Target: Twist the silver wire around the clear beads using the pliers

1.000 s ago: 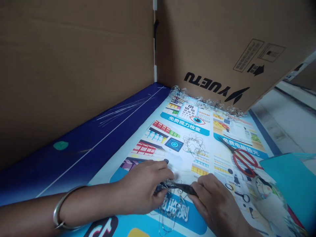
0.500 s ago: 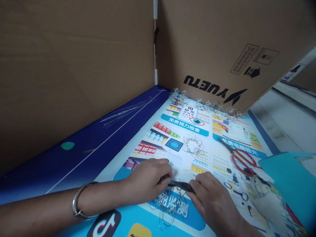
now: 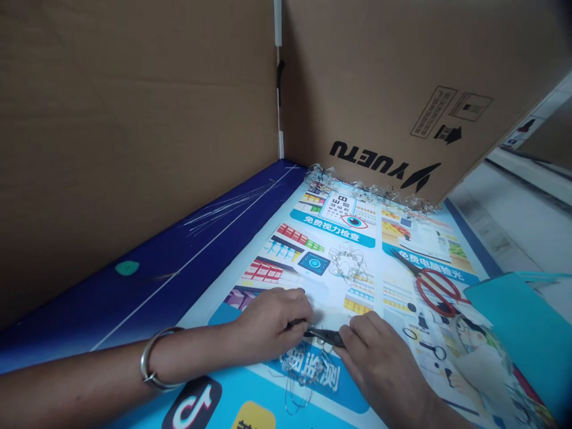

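Note:
My left hand (image 3: 272, 322), with a metal bangle (image 3: 152, 363) on its wrist, is closed in a pinch on a thin wire piece (image 3: 304, 372) that hangs in loops toward me over the printed poster (image 3: 313, 238). My right hand (image 3: 379, 363) is closed round dark pliers (image 3: 328, 336), whose tip meets the wire right at my left fingertips. A finished wire-and-bead cluster (image 3: 348, 262) lies on the poster just beyond my hands.
Red-handled scissors (image 3: 429, 283) lie to the right. A row of clear beaded pieces (image 3: 370, 190) lines the foot of the printed cardboard wall (image 3: 379, 89). Straight wires (image 3: 223, 205) rest on the blue mat at left. A teal sheet (image 3: 518, 322) sits at right.
Both hands stayed joined at the wire and pliers. The view shifted slightly, so the hands and bangle now sit a little higher and further right in the picture.

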A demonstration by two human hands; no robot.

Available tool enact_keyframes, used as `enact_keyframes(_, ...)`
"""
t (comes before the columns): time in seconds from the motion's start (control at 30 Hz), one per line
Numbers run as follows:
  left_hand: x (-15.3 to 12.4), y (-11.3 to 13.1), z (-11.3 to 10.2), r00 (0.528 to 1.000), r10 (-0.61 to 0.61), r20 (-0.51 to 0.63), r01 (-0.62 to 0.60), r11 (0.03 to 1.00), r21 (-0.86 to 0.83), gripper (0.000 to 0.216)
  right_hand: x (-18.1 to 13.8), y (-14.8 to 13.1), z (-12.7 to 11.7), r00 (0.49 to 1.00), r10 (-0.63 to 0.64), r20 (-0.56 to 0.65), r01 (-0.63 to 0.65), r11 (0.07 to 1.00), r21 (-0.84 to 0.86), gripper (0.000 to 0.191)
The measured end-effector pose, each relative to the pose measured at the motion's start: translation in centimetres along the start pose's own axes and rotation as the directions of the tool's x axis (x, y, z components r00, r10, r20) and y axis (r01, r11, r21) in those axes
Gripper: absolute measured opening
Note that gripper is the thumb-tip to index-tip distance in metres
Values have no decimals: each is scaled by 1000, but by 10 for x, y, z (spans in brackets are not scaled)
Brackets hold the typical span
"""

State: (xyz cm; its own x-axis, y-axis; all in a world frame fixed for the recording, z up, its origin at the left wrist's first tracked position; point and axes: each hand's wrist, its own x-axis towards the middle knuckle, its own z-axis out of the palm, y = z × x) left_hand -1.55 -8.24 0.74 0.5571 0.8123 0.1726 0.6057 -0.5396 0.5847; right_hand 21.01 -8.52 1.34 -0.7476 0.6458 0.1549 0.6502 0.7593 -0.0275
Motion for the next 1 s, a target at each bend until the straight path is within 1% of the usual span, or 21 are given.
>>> enact_keyframes(0.13,2,1,1,1000,16,26,-17,999,35,11,0,0,-1,1000,-2,-1,2,1000,0,4)
enact_keyframes(0.33,2,0,6,999,2,35,-6,993,115,13,-2,-2,0,1000,-9,20,10,1000,-24,6)
enact_keyframes(0.43,2,0,7,999,-9,39,5,993,118,14,-3,-3,0,1000,-11,17,12,999,-39,6)
enact_keyframes(0.6,3,-1,3,998,-39,50,38,999,25,15,-4,-3,1,999,-11,31,13,997,-79,3)
enact_keyframes(0.83,4,-2,-3,999,-24,26,27,992,-127,11,-6,-1,3,999,-6,44,12,992,-126,4)
enact_keyframes(0.93,4,-2,-3,997,-73,33,78,980,-184,14,-6,-2,4,997,-20,69,32,983,-179,2)
enact_keyframes(1.0,5,-3,-3,993,-112,49,120,972,-200,16,-5,-2,4,997,-29,74,45,974,-220,5)
